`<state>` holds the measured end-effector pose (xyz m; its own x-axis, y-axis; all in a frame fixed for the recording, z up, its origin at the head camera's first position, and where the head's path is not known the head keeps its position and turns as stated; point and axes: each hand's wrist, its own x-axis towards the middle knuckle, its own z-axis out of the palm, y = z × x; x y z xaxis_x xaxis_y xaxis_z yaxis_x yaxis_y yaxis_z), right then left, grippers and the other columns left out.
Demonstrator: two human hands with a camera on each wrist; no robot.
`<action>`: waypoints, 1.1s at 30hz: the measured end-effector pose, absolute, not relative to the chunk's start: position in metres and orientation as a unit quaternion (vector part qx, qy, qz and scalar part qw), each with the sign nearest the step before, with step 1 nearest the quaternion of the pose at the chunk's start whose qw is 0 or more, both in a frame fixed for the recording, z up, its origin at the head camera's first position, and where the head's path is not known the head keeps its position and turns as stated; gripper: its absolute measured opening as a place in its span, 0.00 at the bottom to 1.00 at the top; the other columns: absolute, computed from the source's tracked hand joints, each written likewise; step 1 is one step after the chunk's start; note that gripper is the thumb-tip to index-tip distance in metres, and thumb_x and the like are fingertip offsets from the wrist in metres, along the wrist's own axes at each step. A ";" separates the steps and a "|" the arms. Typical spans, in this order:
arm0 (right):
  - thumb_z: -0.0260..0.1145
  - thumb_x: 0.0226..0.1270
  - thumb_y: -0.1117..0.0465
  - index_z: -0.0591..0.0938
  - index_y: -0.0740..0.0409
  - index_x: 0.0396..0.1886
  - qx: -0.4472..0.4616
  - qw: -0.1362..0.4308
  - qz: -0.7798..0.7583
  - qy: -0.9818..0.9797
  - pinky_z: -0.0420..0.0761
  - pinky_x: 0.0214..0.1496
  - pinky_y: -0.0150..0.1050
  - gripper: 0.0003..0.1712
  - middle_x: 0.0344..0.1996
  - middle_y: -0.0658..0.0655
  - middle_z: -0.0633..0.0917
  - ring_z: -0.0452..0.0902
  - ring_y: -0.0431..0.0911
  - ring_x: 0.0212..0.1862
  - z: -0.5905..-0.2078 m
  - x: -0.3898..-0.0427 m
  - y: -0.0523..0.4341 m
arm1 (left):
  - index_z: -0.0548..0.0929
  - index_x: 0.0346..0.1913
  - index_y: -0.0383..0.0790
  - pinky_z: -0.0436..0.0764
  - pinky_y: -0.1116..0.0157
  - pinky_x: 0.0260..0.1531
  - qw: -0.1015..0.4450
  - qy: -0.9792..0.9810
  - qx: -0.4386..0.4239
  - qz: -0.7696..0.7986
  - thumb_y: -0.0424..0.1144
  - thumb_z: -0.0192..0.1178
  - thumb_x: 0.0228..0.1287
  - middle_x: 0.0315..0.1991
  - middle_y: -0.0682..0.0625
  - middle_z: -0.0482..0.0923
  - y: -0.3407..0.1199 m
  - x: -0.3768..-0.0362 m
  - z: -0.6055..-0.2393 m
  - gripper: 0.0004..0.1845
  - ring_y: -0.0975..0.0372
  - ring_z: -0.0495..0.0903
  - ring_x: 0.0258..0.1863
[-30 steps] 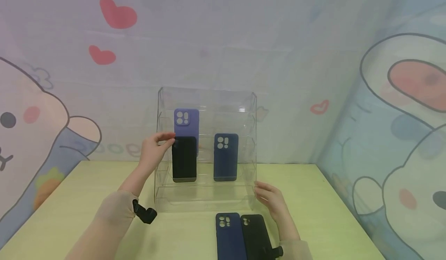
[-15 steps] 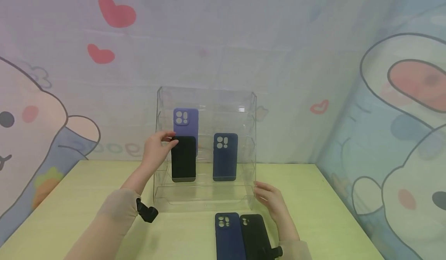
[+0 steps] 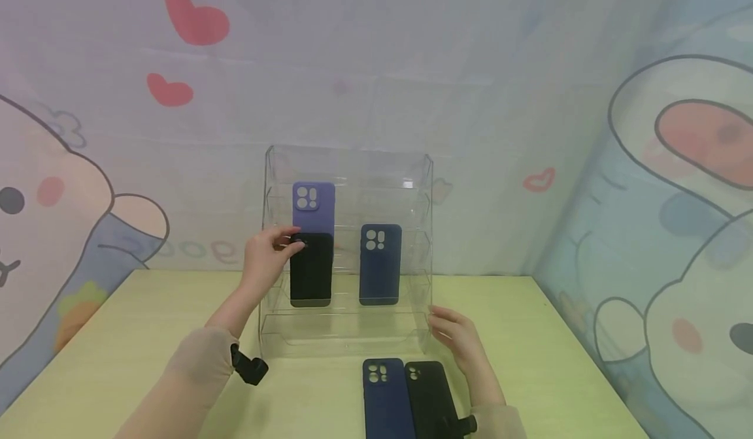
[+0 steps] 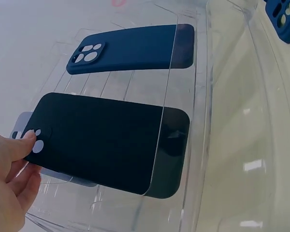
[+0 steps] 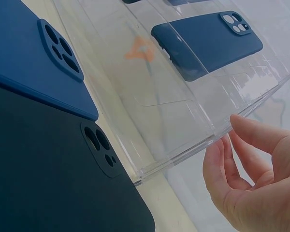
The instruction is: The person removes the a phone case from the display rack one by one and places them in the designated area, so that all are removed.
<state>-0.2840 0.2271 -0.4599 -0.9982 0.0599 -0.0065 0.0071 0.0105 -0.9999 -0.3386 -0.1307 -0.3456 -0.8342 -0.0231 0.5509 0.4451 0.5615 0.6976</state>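
My left hand pinches the upper left corner of a black phone case, thumb on its face by the camera holes. The case stands in a lower tier of a clear acrylic display rack, its bottom end behind the tier's front lip. Behind it, a purple phone case leans one tier higher, partly covered. To the right stands a dark blue phone case in the rack. My right hand has its fingertips and thumb tip against the rack's right side edge, fingers loosely bent.
On the pale yellow table, in front of the rack, another blue phone case and another black phone case lie side by side, near my right wrist. A cartoon-printed cloth hangs behind the table.
My left hand has shifted slightly right and down, its thumb moving further over the black case's face. The case's top has tilted slightly right. My right hand stays put.
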 end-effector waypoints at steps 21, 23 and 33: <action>0.60 0.70 0.67 0.72 0.72 0.64 -0.026 0.018 0.701 -0.713 0.75 0.65 0.45 0.25 0.65 0.70 0.72 0.73 0.60 0.64 -0.461 -0.284 0.227 | 0.83 0.54 0.32 0.75 0.81 0.35 0.222 -0.807 -0.061 -0.544 0.37 0.66 0.64 0.46 0.36 0.85 -0.134 -0.331 -0.365 0.18 0.80 0.76 0.32; 0.60 0.70 0.67 0.72 0.72 0.64 -0.027 0.018 0.701 -0.713 0.75 0.65 0.45 0.25 0.65 0.70 0.73 0.73 0.59 0.64 -0.461 -0.284 0.227 | 0.83 0.54 0.30 0.75 0.81 0.34 0.219 -0.803 -0.053 -0.552 0.37 0.65 0.64 0.46 0.35 0.85 -0.134 -0.331 -0.365 0.18 0.82 0.75 0.30; 0.60 0.70 0.67 0.72 0.72 0.64 -0.028 0.016 0.703 -0.711 0.75 0.65 0.45 0.25 0.64 0.70 0.73 0.73 0.60 0.64 -0.461 -0.285 0.227 | 0.84 0.52 0.30 0.73 0.81 0.36 0.215 -0.797 -0.021 -0.564 0.38 0.66 0.64 0.47 0.36 0.85 -0.135 -0.326 -0.358 0.18 0.82 0.74 0.31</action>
